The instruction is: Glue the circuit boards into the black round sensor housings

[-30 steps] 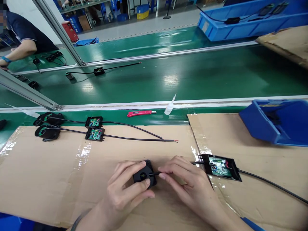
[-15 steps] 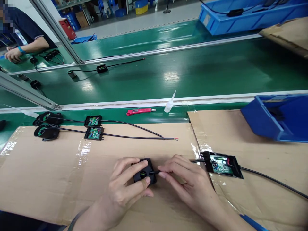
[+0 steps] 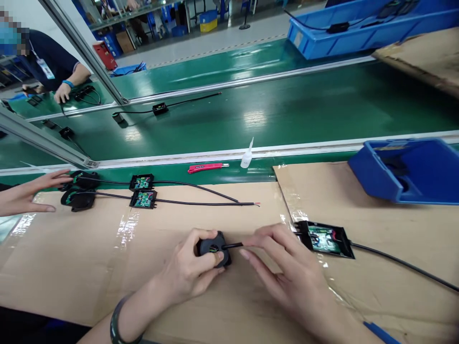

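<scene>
Grip: left hand point(image 3: 190, 267) clamped on a square black housing point(image 3: 205, 246), thumb near side, fingers far side. Right hand point(image 3: 287, 263) has thumb and fingertips at the short black cable point(image 3: 232, 246) out of the housing's right side; can't tell if pinched tight. Housing sits centre, over the cardboard point(image 3: 143, 286).

Just right of the right hand: open black box point(image 3: 325, 239), circuit board face up, second cable point(image 3: 401, 265) running off right.

Far left on the cardboard: two open boxes with green boards point(image 3: 143, 199), side by side, each cabled to a black housing on its left. Another person's hand point(image 3: 25, 197) reaches in at those from the left; contact unclear.

Far side, green table strip: red cutter point(image 3: 206, 167), white bottle point(image 3: 246, 158) right of it. Far right: blue bin point(image 3: 376, 177), dark parts inside.
</scene>
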`<state>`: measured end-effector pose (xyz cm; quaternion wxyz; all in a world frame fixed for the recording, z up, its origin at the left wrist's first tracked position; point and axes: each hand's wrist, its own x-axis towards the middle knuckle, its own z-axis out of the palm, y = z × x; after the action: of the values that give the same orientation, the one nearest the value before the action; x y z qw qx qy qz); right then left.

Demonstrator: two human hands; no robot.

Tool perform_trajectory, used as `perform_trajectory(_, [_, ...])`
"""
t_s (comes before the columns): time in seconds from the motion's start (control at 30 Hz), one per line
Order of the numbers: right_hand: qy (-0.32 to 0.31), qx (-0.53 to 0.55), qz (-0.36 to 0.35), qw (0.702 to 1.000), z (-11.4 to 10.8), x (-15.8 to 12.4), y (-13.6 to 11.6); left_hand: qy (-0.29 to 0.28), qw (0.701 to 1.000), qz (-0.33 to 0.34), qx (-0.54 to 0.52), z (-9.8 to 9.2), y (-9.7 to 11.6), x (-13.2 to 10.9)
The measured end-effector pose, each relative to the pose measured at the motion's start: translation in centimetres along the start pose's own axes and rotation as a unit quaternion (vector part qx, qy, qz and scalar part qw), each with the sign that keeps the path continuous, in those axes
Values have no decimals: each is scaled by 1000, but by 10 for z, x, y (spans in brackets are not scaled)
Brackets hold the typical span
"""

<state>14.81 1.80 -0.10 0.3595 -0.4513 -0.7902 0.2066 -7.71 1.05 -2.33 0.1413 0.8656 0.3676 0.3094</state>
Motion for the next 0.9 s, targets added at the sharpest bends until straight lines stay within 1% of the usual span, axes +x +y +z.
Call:
perform_trajectory(0.03, [-35,11,27,999,-1,-4,-3,12,1000,-1,-10,2,0,-2])
perform_trajectory(0.07, [-84,36,57,994,0,-8,-7,29,999,6,-12,3,1,-4])
perform_trajectory(0.13, [-176,122,115,970,4,-13,-13,71,997,26,-7,7,6,-6])
perform_trajectory(0.17, [-204,175,145,952,6,-15,-16,92,996,17,-11,8,10,-7])
perform_trajectory(0.23, [-223,277,212,910,13,-16,-21,130,990,-43,-41,11,18,-8])
perform_trajectory(0.27, [-220,321,245,888,16,-17,-23,147,985,-76,-54,11,23,-8])
perform_trajectory(0.3, [-211,359,275,867,18,-17,-25,157,981,-93,-59,10,26,-8])
perform_trajectory(0.33, [-202,389,300,847,19,-17,-26,158,981,-90,-60,7,29,-7])
perform_trajectory(0.37, [-194,410,315,834,20,-18,-26,147,984,-74,-68,4,31,-6])
perform_trajectory(0.4, [-187,421,324,826,20,-19,-27,128,986,-66,-88,0,33,-5])
perform_trajectory(0.43, [-183,420,330,825,20,-20,-27,97,985,-77,-118,-5,35,-2])
perform_trajectory(0.47, [-182,411,335,828,20,-21,-27,60,981,-109,-151,-10,37,1])
perform_trajectory(0.53, [-185,381,338,840,19,-24,-27,-16,957,-216,-194,-20,42,8])
perform_trajectory(0.6, [-189,358,331,852,19,-27,-27,-93,928,-301,-198,-26,47,17])
perform_trajectory(0.63, [-191,348,327,858,20,-29,-27,-129,914,-325,-205,-28,49,20])
perform_trajectory(0.7, [-193,330,324,865,21,-32,-27,-179,885,-355,-241,-29,51,24])
perform_trajectory(0.73, [-194,324,324,868,22,-34,-27,-191,873,-366,-262,-27,51,25])
perform_trajectory(0.8, [-190,317,324,871,24,-37,-26,-187,858,-381,-290,-23,51,22])
perform_trajectory(0.9, [-168,314,308,882,27,-40,-25,-151,859,-385,-301,-13,51,16])
